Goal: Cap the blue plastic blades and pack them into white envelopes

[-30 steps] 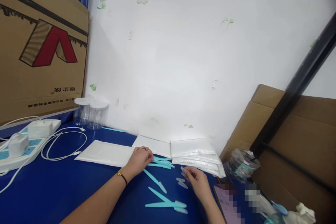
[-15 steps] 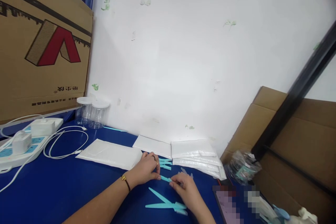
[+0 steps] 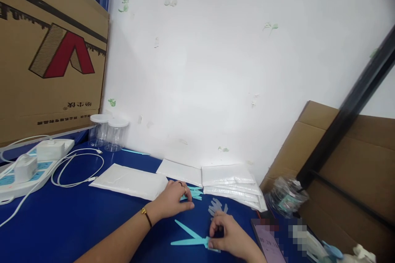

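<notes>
My left hand (image 3: 175, 199) is open beside a small pile of turquoise eyebrow razors (image 3: 195, 193), its thumb and forefinger apart with nothing visible between them. My right hand (image 3: 228, 232) is lower on the table, fingers curled and closed on the right-hand end of a turquoise razor (image 3: 188, 242). A second turquoise razor (image 3: 185, 228) lies fanned out from the same end, and the fingers partly cover where the two meet. Small clear plastic caps (image 3: 216, 205) lie in a heap just beyond my right hand.
White padded envelopes (image 3: 228, 174) lie along the wall, with another envelope (image 3: 129, 181) at left. A power strip (image 3: 49, 168), white cable (image 3: 77, 154) and clear jars (image 3: 115, 135) stand left. At right are a phone (image 3: 268, 240), a wrapped bundle (image 3: 286, 195) and cardboard (image 3: 354, 164).
The razor held between both hands has left them. My left hand has opened by the razor pile; my right hand has moved down to the two fanned razors, uncovering more of the clear caps.
</notes>
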Demonstrator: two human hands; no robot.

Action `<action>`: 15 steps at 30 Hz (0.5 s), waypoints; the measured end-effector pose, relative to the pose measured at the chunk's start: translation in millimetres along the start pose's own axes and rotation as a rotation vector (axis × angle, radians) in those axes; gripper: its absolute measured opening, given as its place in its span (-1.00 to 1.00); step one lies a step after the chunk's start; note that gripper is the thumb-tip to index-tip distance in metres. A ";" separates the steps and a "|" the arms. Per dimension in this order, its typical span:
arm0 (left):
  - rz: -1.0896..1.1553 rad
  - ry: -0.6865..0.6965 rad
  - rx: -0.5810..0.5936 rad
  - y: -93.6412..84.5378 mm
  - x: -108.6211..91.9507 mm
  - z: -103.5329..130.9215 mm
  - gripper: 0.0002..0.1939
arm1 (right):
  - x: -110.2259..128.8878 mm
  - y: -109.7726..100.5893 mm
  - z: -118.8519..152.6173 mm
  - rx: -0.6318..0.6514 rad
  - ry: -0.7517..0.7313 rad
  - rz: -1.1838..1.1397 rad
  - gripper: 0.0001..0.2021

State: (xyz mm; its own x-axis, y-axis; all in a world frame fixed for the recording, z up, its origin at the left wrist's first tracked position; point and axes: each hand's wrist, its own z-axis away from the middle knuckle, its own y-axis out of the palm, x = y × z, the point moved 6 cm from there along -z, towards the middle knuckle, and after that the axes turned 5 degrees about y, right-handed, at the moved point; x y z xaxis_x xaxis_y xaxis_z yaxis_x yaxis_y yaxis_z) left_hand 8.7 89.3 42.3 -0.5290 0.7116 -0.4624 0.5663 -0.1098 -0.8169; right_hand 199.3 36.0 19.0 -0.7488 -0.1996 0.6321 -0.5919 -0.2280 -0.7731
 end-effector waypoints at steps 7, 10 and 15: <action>-0.053 0.141 0.170 25.6 -22.6 3.5 -0.77 | 0.5 -4.5 -9.1 -0.131 -0.018 -0.089 -0.92; -0.175 0.082 0.072 17.9 -9.2 -4.3 -0.74 | -11.2 -18.2 -15.4 -0.292 -0.011 -0.052 -0.88; -0.231 -0.047 -0.108 -3.9 14.9 -6.3 -0.80 | -28.9 -35.2 -17.1 -0.497 0.060 0.018 -0.87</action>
State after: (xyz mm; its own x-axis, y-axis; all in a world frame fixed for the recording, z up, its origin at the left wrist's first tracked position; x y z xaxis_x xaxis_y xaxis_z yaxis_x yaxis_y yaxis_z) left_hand 2.6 104.8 40.8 -0.6796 0.6758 -0.2856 0.4900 0.1284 -0.8622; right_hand 236.7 66.1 26.9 -0.7675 -0.1409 0.6254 -0.6382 0.2600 -0.7246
